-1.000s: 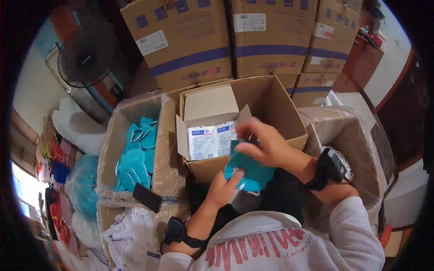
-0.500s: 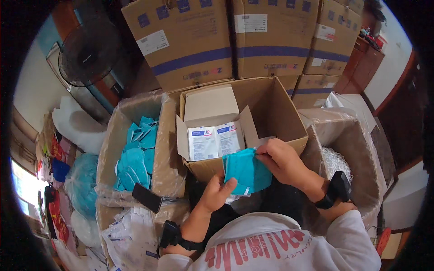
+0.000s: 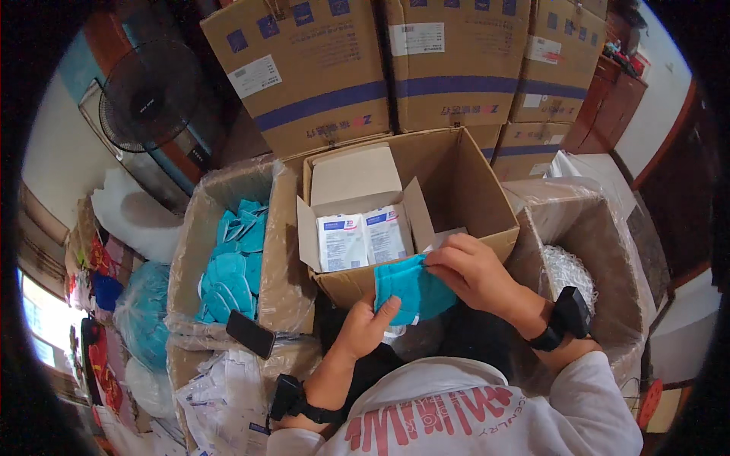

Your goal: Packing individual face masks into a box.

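Note:
A teal folded face mask (image 3: 411, 290) is held up over my lap, in front of the large open carton. My left hand (image 3: 368, 323) pinches its lower left edge, thumb on the front face. At its upper right corner my right hand (image 3: 473, 272) is closed on the mask, and a small pale piece shows above those fingers. Just beyond the mask, a small open white box (image 3: 355, 176) holds upright white packets (image 3: 341, 243) with blue print. More teal masks (image 3: 230, 277) lie piled in the plastic-lined carton to the left.
A black phone (image 3: 250, 334) rests on the left carton's near edge, above a carton of white packets (image 3: 220, 403). On the right, a lined carton (image 3: 574, 199) holds white stringy material (image 3: 566, 277). Stacked closed cartons (image 3: 456, 68) stand behind; a fan (image 3: 148, 99) is far left.
The mask's top edge has tipped and dropped a little, and it looks shorter. My right hand has shifted slightly left and down with it; my left hand keeps its hold.

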`<control>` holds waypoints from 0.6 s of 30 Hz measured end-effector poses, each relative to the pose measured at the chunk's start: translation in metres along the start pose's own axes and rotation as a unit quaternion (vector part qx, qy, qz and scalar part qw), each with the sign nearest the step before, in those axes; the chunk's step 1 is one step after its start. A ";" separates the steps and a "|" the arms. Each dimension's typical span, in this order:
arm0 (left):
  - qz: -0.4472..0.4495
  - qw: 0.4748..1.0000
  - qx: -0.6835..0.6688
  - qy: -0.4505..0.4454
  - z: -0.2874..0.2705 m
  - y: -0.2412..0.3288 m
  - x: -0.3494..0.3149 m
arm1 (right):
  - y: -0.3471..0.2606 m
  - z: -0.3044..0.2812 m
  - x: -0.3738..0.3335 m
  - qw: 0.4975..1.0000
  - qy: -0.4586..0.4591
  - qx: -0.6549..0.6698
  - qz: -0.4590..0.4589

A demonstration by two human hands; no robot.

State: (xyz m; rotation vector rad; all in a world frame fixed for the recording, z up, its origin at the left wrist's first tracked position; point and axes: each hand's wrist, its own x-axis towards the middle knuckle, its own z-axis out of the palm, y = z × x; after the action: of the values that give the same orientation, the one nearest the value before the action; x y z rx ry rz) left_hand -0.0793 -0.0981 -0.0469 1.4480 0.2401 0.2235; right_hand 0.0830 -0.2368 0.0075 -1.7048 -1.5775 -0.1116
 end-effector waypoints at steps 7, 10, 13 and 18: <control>0.017 0.999 -0.012 0.048 -0.005 -0.009 -0.002 | -0.007 0.015 -0.015 0.979 0.086 0.147 0.115; 0.029 0.996 -0.048 0.067 -0.003 -0.013 0.000 | -0.005 0.023 -0.034 0.945 0.015 0.250 0.212; 0.036 0.995 -0.048 0.075 -0.001 -0.012 0.000 | -0.012 0.021 -0.033 0.926 -0.024 0.262 0.270; 0.025 0.994 -0.024 0.102 0.000 -0.008 0.002 | -0.011 0.020 -0.025 0.949 -0.023 0.218 0.227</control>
State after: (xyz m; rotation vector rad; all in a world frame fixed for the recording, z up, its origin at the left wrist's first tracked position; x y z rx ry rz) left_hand -0.0776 -0.0981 -0.0551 1.3854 0.3625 0.4174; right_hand 0.0588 -0.2464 -0.0145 -1.6660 -1.0970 0.4784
